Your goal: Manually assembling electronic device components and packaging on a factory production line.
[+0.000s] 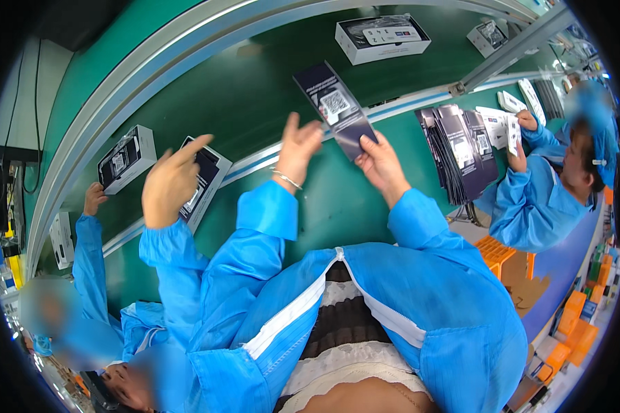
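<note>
Head: white box (391, 52) (card (387, 34) inside) beyond dark panel (350, 122) in right hand (381, 165).

A dark green conveyor (255, 89) borders a green worktop (351, 213), blue floor (561, 251) at right.

My right hand (381, 165) gripped the lower end of a dark, rectangular printed leaflet (337, 115) bearing a white code square (335, 102), thumb on top. My left hand (300, 146), blurred, fingers spread, hovered just left of the leaflet, a thin silver bangle (287, 179) at its wrist. Beyond the leaflet, an open white rectangular box (386, 51) lay on a dark green surface (269, 76). Right of the leaflet sat a fanned row of dark leaflets (458, 155); farther right, a blue-sleeved co-worker (530, 206) held a white card (512, 134). Well left of the leaflet, another co-worker's blurred hand (169, 186) was raised beside a black-and-white box (208, 180).
</note>
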The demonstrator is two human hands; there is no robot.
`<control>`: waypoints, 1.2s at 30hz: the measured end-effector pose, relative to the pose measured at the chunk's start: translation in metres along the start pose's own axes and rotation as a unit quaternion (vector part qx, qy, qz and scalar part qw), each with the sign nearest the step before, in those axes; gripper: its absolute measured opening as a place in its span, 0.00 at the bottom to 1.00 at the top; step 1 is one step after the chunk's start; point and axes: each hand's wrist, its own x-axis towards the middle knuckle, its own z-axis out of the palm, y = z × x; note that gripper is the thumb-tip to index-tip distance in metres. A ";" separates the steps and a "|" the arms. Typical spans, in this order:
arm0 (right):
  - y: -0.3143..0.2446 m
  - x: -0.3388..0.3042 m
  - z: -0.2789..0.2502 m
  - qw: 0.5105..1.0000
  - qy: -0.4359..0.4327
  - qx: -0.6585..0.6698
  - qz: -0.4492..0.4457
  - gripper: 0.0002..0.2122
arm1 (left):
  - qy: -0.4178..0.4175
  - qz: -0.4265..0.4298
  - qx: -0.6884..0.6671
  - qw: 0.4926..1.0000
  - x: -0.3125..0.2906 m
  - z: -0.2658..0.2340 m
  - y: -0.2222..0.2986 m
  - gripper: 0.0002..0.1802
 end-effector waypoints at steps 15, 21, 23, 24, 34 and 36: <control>-0.037 0.040 0.005 0.974 -0.067 -0.218 -0.006 0.06 | -0.068 -0.016 0.157 0.985 0.012 0.013 0.001 0.33; -0.068 0.100 0.006 0.978 0.064 -0.151 -0.127 0.06 | 0.058 0.175 0.607 0.773 -0.037 -0.043 -0.051 0.33; -0.084 0.123 0.010 0.969 0.089 -0.171 -0.154 0.06 | 0.042 0.180 0.685 0.705 -0.053 -0.050 -0.065 0.30; -0.090 0.133 0.012 0.967 0.100 -0.166 -0.165 0.06 | 0.026 0.185 0.699 0.690 -0.056 -0.052 -0.068 0.29; -0.112 0.200 0.016 0.972 0.113 -0.158 -0.136 0.10 | 0.023 0.176 0.708 0.683 -0.058 -0.050 -0.062 0.26; -0.100 0.195 0.005 0.963 0.116 -0.208 -0.123 0.10 | 0.024 0.179 0.702 0.689 -0.058 -0.049 -0.061 0.25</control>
